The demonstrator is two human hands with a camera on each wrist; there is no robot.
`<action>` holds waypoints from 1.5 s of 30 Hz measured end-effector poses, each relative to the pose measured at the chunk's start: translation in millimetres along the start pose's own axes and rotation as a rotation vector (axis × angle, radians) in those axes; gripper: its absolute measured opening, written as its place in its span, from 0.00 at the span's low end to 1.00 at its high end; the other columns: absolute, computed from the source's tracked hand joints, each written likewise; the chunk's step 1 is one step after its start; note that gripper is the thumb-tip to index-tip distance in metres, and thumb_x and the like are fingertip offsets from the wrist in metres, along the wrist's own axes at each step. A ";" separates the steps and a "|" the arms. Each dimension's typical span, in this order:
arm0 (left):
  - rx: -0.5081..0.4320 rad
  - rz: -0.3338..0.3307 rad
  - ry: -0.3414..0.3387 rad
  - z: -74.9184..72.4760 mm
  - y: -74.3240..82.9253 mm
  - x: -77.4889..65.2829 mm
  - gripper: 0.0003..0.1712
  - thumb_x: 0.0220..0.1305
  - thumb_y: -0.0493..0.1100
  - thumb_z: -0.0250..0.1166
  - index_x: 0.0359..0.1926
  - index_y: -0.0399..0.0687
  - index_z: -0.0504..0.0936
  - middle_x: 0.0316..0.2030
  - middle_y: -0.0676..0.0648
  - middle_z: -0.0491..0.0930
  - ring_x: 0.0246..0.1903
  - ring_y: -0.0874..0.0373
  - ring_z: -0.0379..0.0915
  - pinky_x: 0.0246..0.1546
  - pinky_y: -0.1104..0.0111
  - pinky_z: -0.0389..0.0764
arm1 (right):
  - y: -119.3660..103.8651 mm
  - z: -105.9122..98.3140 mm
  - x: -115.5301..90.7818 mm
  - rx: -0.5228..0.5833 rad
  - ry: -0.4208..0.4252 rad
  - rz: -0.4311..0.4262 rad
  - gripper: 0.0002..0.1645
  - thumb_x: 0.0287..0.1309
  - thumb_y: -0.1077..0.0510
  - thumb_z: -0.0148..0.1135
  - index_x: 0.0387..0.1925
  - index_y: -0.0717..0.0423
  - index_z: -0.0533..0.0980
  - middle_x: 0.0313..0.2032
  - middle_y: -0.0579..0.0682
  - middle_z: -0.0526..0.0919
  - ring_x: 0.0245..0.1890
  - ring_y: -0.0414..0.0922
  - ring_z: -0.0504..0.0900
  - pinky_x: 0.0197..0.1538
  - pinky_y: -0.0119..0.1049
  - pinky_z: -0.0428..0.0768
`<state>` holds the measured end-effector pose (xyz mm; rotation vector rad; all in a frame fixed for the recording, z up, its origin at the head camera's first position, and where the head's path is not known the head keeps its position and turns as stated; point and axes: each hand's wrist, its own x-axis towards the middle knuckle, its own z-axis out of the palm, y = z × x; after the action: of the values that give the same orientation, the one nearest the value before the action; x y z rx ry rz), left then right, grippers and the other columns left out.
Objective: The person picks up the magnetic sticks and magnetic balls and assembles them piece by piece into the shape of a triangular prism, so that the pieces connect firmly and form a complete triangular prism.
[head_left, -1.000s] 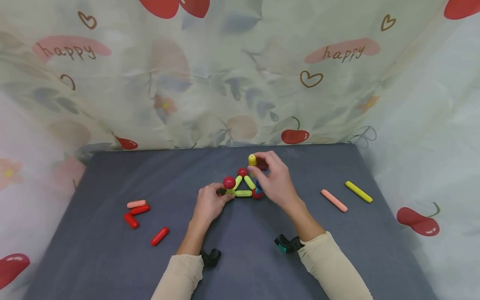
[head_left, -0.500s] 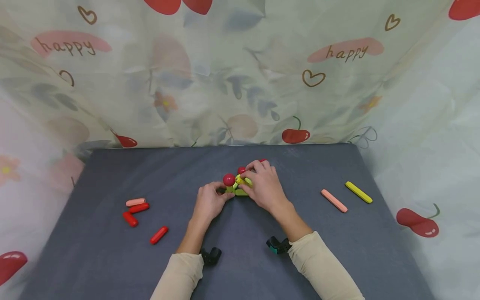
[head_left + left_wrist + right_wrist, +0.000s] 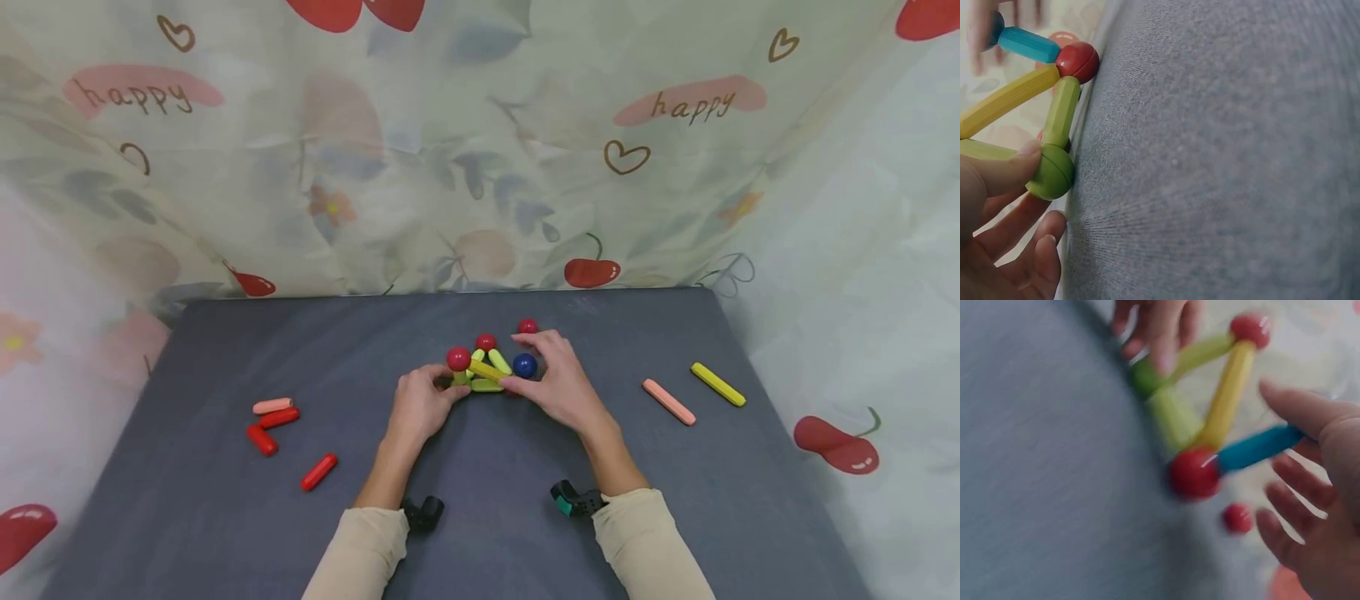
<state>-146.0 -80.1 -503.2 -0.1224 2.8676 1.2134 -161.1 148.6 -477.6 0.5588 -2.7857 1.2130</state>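
Observation:
A frame of magnetic rods and balls stands mid-table, with light green rods [image 3: 487,386] forming a triangle at its base. My left hand [image 3: 423,404] pinches the green ball [image 3: 1052,172] at the left corner. Above that corner, a red ball [image 3: 459,359] tops an upright green rod [image 3: 1062,112]. From it a yellow rod [image 3: 489,370] slants down to the red ball [image 3: 1194,474] at the right corner. There a blue rod [image 3: 1257,450] rises, topped by a blue ball [image 3: 525,365]. Around that ball my right hand [image 3: 562,383] has thumb and fingers spread apart.
A red ball [image 3: 528,326] sits behind the right hand. On the right lie a pink rod [image 3: 668,402] and a yellow stick [image 3: 717,384]. Several red rods [image 3: 319,472] and a short pink rod [image 3: 272,406] lie left. A printed curtain [image 3: 420,167] hangs behind the table.
My right hand has brought the yellow rod from upright at the right to slanting across the frame, let go and drawn back right. The left hand has stayed at the left corner.

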 end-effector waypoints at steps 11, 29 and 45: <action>0.052 0.038 -0.001 -2.4 -5.7 -0.9 0.19 0.60 0.54 0.75 0.49 0.52 0.88 0.43 0.49 0.87 0.32 0.57 0.79 0.39 0.59 0.80 | 38.6 28.9 2.1 0.072 -0.064 0.078 0.16 0.61 0.49 0.72 0.46 0.53 0.86 0.41 0.48 0.80 0.38 0.42 0.76 0.43 0.35 0.75; 0.018 -0.063 -0.076 -139.1 -118.4 -83.1 0.39 0.49 0.60 0.81 0.63 0.58 0.81 0.55 0.50 0.84 0.49 0.55 0.80 0.43 0.74 0.79 | 45.1 30.2 -6.4 0.149 -0.051 0.213 0.15 0.60 0.47 0.74 0.42 0.52 0.84 0.42 0.49 0.81 0.40 0.44 0.76 0.45 0.37 0.75; 0.016 0.062 -0.014 -135.4 -97.4 -76.0 0.14 0.59 0.49 0.77 0.46 0.59 0.88 0.40 0.56 0.86 0.36 0.63 0.78 0.39 0.71 0.80 | 45.1 34.1 -8.2 0.143 -0.046 0.207 0.17 0.61 0.47 0.72 0.44 0.55 0.83 0.43 0.49 0.81 0.40 0.44 0.76 0.45 0.36 0.75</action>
<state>-61.3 -240.0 -474.5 -0.0243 2.8889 1.1961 -165.8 155.0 -534.3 0.3147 -2.8697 1.4656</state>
